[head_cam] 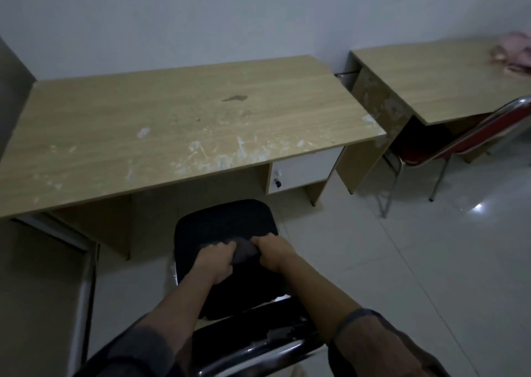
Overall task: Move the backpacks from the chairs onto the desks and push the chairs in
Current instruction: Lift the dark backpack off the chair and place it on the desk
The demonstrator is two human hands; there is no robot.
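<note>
Both hands are clenched on a black backpack (227,241) that lies on the seat of a black chair (258,345). The left hand (216,261) and the right hand (273,251) sit side by side near the middle of the bag, each grip bunching a greyish fold of fabric (244,251) between them. The backpack lies flat, its long axis running away from the person toward the desk (172,124), far end pointing at the desk's front edge and reaching just under it. Most of the bag shows beyond the grip; the rest lies below the wrists. The chair's metal back rail (253,351) crosses the bottom of the view. The desk has a white drawer (304,172). To the right stands a second desk (431,80) with a red chair (459,141) partly under it and a pink bundle (515,55) on top.
</note>
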